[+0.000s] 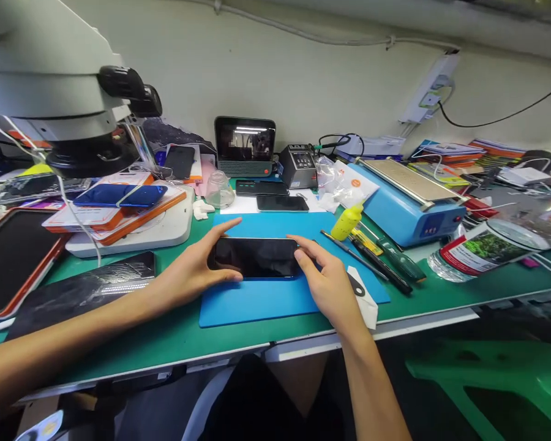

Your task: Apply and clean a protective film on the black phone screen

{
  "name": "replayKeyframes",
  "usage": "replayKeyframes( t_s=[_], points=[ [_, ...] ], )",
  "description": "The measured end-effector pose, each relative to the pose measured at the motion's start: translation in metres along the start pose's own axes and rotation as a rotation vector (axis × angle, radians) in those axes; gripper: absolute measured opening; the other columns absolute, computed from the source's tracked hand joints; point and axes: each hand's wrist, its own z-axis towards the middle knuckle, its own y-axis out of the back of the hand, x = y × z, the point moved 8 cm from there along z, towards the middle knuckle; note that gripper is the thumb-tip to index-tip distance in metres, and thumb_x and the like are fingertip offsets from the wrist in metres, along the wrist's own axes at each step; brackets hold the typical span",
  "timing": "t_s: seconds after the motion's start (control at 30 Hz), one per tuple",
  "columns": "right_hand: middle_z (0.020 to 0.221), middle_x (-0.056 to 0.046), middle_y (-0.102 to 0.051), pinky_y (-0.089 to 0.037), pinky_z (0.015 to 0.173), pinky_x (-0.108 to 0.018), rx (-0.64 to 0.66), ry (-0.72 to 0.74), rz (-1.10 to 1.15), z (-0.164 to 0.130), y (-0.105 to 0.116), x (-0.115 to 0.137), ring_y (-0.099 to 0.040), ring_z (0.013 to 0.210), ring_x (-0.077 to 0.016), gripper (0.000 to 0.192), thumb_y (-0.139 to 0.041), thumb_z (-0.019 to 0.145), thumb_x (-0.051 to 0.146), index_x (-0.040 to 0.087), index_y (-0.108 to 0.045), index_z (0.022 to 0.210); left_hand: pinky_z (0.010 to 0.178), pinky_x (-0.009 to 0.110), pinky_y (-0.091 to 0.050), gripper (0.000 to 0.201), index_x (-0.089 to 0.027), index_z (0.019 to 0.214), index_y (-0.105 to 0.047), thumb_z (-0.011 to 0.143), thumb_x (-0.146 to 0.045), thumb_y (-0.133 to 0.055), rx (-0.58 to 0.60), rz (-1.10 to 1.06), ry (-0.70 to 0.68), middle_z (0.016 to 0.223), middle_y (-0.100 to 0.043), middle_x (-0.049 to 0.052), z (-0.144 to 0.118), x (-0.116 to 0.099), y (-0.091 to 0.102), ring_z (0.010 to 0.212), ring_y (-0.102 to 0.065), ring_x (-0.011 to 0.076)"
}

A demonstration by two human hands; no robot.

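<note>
A black phone lies screen-up and sideways on a blue work mat at the middle of the green bench. My left hand grips its left end, thumb on the near edge, index finger stretched along the far edge. My right hand holds its right end the same way, fingers curled on the corner. Under my right wrist rests a white cloth.
A microscope overhangs the left. Below it sit a white base stacked with phones and a tablet. A yellow bottle, screwdrivers, a blue heating machine and a lying water bottle crowd the right.
</note>
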Motion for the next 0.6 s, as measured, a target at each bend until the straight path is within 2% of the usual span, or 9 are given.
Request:
replayKeyframes(
  t_s=[0.07, 0.17, 0.2, 0.37, 0.6],
  points=[
    [0.140, -0.007, -0.083, -0.060, 0.110, -0.047, -0.006, 0.007, 0.018, -0.0017, 0.0004, 0.0011, -0.075, 0.131, -0.0323, 0.043, -0.061, 0.104, 0.046, 0.027, -0.082, 0.136, 0.103, 0.042, -0.061, 0.090, -0.034, 0.162, -0.057, 0.082, -0.052, -0.095, 0.019, -0.043, 0.044, 0.141, -0.073, 0.006, 0.0028, 0.0024, 0.0021, 0.122, -0.073, 0.0320],
    [0.133, -0.008, -0.085, -0.060, 0.107, -0.046, -0.016, 0.014, 0.036, -0.0036, 0.0004, 0.0032, -0.076, 0.126, -0.0317, 0.041, -0.063, 0.104, 0.046, 0.026, -0.082, 0.135, 0.083, 0.035, -0.063, 0.078, -0.028, 0.150, -0.069, 0.083, -0.059, -0.093, 0.051, -0.110, 0.108, 0.110, -0.083, 0.004, 0.0061, 0.0032, 0.0032, 0.096, -0.077, 0.0275],
    [0.130, -0.008, -0.085, -0.060, 0.106, -0.045, -0.015, 0.018, 0.043, -0.0041, 0.0000, 0.0039, -0.077, 0.123, -0.0312, 0.040, -0.064, 0.104, 0.046, 0.026, -0.082, 0.134, 0.081, 0.035, -0.062, 0.075, -0.027, 0.147, -0.071, 0.083, -0.060, -0.092, 0.056, -0.130, 0.125, 0.104, -0.083, 0.003, 0.0067, 0.0027, 0.0035, 0.092, -0.077, 0.0266],
    [0.126, -0.008, -0.085, -0.060, 0.106, -0.045, -0.012, 0.027, 0.074, -0.0057, -0.0017, 0.0060, -0.077, 0.120, -0.0298, 0.036, -0.065, 0.104, 0.045, 0.026, -0.080, 0.130, 0.085, 0.034, -0.060, 0.061, -0.023, 0.121, -0.081, 0.077, -0.063, -0.096, 0.040, -0.176, 0.171, 0.106, -0.086, 0.005, 0.0066, -0.0004, 0.0046, 0.096, -0.076, 0.0270],
    [0.128, -0.007, -0.086, -0.061, 0.106, -0.045, -0.018, 0.026, 0.109, -0.0048, -0.0025, 0.0032, -0.078, 0.121, -0.0299, 0.036, -0.068, 0.103, 0.045, 0.027, -0.082, 0.131, 0.087, 0.032, -0.058, 0.055, -0.024, 0.112, -0.082, 0.075, -0.061, -0.099, 0.038, -0.204, 0.173, 0.101, -0.083, 0.002, 0.0065, -0.0033, 0.0041, 0.095, -0.074, 0.0249]
  ],
)
